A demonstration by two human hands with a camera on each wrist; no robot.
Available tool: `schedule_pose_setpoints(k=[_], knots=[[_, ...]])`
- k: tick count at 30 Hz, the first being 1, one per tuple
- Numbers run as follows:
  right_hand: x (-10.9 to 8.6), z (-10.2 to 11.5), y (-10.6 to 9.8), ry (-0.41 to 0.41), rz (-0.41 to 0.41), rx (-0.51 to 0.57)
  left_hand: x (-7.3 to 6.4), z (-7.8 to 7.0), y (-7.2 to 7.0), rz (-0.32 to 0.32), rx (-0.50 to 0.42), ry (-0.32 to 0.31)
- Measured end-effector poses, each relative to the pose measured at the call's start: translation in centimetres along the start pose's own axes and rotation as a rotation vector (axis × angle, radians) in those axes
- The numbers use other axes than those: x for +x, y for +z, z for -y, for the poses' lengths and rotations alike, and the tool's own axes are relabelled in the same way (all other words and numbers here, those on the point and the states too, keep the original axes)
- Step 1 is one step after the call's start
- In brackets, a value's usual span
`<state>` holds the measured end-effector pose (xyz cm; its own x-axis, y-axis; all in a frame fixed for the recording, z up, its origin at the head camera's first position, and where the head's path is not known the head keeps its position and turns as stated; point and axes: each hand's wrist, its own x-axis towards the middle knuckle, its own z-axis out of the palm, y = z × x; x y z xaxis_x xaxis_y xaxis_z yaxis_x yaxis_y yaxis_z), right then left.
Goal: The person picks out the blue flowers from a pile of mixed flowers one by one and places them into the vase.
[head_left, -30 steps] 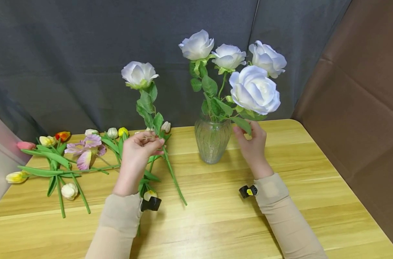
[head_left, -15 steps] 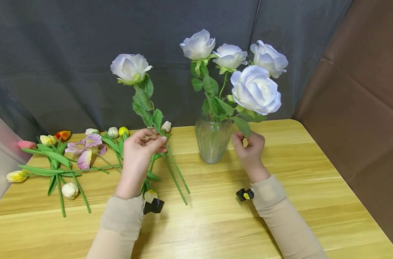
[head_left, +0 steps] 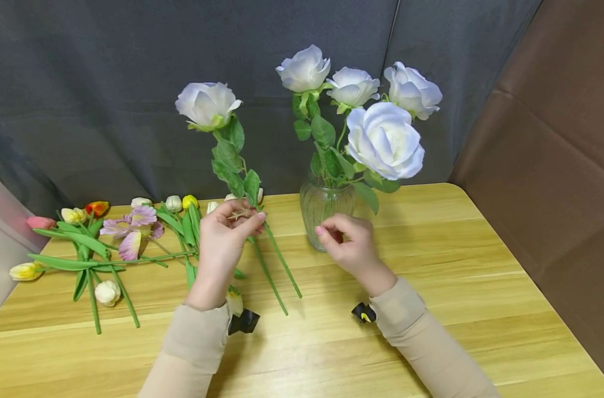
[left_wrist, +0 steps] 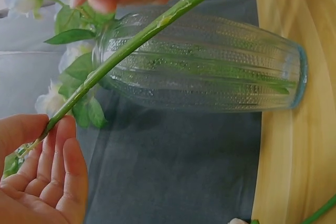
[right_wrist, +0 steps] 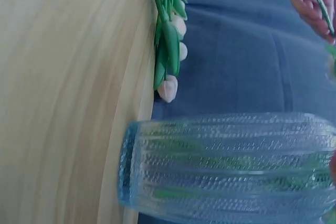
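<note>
My left hand [head_left: 224, 243] pinches the green stem of a white rose [head_left: 207, 105] between thumb and fingertips. That rose stands upright, its leaves just above the hand. In the left wrist view, its stem [left_wrist: 126, 51] runs slantwise across in front of the vase. My right hand [head_left: 354, 246] holds nothing, its fingers loosely curled, in front of the ribbed glass vase [head_left: 309, 215]. Several white roses [head_left: 386, 141] stand in the vase, stems showing through the glass. The right wrist view has the vase [right_wrist: 220, 166] close by and part of the left hand [right_wrist: 310, 6] at the top corner.
Several tulips, among them a white one [head_left: 107, 293] and a yellow one [head_left: 26, 271], lie on the left of the wooden table [head_left: 381, 354]. A purple flower [head_left: 133, 226] lies among them. A dark curtain [head_left: 133, 66] hangs behind, and a brown panel [head_left: 546, 138] stands at the right.
My right hand has moved from the roses at the vase's right side leftward and toward me. The front rose has tipped slightly left. My left hand has shifted a little right with its rose.
</note>
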<state>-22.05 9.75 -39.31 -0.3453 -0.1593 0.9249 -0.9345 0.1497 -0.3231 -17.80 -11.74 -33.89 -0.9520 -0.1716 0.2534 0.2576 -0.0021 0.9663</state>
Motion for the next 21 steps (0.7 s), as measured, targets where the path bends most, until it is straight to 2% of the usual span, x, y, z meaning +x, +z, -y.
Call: schedule_pose_setpoints(k=[3,7,11,16,21], knots=[[0.2,0.8,0.2,0.140,0.092,0.008,-0.1,0.1,0.2,0.011,-0.002,-0.002],[0.6,1.9,0.5,0.381,0.185,0.074,-0.2,0.1,0.4,0.026,0.006,-0.003],[1.0,2.8,1.0,0.541,0.268,0.164,-0.4,0.1,0.7,0.038,0.019,0.005],[1.2,3.5,1.5,0.645,0.342,0.207,-0.6,0.2,1.1,0.053,0.024,0.006],[1.2,3.8,1.7,0.688,0.368,0.211,-0.7,0.2,1.3,0.057,0.035,-0.003]])
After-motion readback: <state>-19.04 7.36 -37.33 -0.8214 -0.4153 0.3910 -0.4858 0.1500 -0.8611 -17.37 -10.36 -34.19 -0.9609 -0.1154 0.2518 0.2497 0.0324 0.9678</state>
